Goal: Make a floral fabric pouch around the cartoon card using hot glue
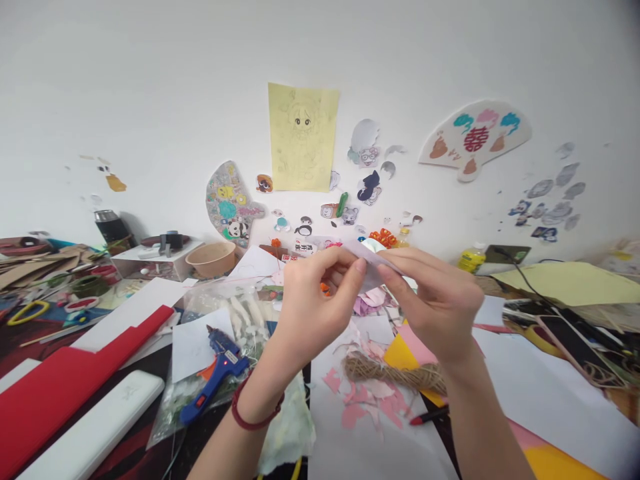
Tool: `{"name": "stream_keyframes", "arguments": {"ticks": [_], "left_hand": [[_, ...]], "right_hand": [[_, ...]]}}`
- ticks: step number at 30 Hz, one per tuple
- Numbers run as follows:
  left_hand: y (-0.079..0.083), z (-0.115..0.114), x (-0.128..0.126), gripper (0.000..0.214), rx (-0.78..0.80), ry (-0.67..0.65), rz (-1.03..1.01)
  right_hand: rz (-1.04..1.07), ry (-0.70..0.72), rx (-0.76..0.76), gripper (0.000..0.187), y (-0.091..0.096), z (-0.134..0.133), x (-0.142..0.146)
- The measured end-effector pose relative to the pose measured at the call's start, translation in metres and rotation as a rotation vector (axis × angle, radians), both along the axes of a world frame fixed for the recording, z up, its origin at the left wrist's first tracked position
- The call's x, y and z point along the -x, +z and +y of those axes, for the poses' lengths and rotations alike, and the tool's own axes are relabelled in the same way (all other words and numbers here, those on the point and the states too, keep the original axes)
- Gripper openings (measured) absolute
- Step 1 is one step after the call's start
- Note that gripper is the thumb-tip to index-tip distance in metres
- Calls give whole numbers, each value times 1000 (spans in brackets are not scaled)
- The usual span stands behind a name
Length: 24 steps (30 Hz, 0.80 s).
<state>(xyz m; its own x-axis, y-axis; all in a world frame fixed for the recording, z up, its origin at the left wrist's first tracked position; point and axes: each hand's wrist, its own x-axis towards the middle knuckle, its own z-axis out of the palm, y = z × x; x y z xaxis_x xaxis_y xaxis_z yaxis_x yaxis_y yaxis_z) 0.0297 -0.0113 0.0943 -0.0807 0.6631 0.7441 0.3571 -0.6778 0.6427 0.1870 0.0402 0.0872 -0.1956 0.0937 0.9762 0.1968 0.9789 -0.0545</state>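
Both my hands are raised over the middle of a crowded craft table, pinching the same small piece of pale pink paper (367, 257) between them. My left hand (315, 300), with a red cord bracelet on the wrist, grips its left end with thumb and fingers closed. My right hand (435, 300) holds its right end, fingers pressed together. Below the hands lie pink paper scraps (367, 400) on a white sheet (380, 447) and a bundle of brown twine (395, 375).
A blue glue gun (215, 373) lies on a clear plastic bag at left, beside red card (75, 380) and a white case (95, 430). A paper bowl (213, 259), scissors (27, 312), a yellow bottle (471, 259) and phones (565, 337) crowd the table. Drawings and stickers cover the wall.
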Motion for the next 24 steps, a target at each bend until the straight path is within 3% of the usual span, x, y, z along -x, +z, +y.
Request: {"name": "stream_keyframes", "arguments": {"ticks": [24], "left_hand": [[-1, 2, -3, 18, -13, -9, 22]], "right_hand": [[16, -5, -33, 25, 3, -3, -2]]}}
